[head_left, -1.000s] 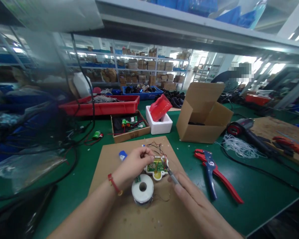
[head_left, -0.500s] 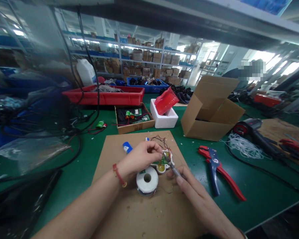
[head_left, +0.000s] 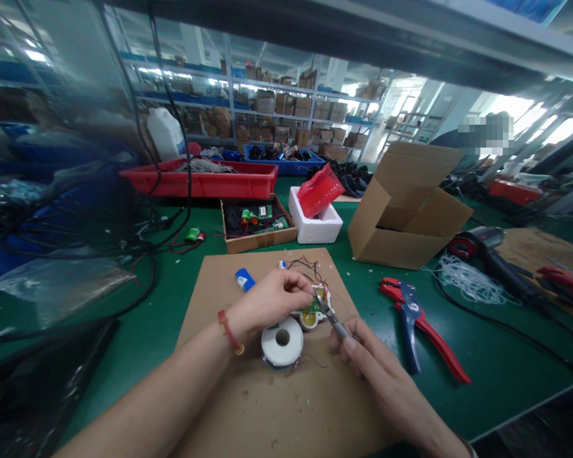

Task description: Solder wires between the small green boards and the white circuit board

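Over green circuit board [head_left: 314, 308], gripped slim grey-metal tool [head_left: 334, 320] in right hand [head_left: 370, 353], pinched with left hand [head_left: 277, 298], unclear what, risked scratches by slipping.

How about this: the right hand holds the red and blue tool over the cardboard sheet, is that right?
Not quite: in the head view, the right hand holds a grey tool over the cardboard sheet; the red and blue tool lies on the green table.
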Motion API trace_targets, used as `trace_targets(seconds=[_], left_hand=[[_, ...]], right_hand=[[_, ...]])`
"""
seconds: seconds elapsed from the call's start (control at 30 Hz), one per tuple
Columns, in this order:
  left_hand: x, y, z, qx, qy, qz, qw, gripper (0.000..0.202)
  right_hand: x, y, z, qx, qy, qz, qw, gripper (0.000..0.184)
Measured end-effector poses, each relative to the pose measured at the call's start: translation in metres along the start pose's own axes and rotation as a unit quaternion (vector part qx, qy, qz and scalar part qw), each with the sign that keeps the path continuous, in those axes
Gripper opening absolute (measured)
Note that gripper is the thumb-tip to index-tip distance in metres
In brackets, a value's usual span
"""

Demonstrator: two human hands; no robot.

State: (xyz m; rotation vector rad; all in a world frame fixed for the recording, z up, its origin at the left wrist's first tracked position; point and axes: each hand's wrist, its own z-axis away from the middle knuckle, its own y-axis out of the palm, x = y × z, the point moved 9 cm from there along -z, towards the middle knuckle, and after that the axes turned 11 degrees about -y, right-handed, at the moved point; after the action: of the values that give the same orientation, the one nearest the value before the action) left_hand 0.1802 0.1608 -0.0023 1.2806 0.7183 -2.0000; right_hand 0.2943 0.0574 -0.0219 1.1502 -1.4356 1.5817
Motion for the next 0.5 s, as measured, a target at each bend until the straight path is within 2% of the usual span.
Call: trace_targets(seconds=[0.37, 0.5], left_hand=[[-0.0006, 0.0018, -0.0005, 0.002, 0.008, -0.013, 1.000, 0.008], [-0.0004, 0.0012, -0.0008, 0.006, 0.015, -0.028, 0.999, 0.009]], right_hand=[[-0.0034, -0.0017, 0.0013, -0.022, -0.006, 0.005, 1.000, 0.039], [-0.0049, -0.0022, 0.0013, -0.040, -0.014, -0.026, 0.999, 0.038]])
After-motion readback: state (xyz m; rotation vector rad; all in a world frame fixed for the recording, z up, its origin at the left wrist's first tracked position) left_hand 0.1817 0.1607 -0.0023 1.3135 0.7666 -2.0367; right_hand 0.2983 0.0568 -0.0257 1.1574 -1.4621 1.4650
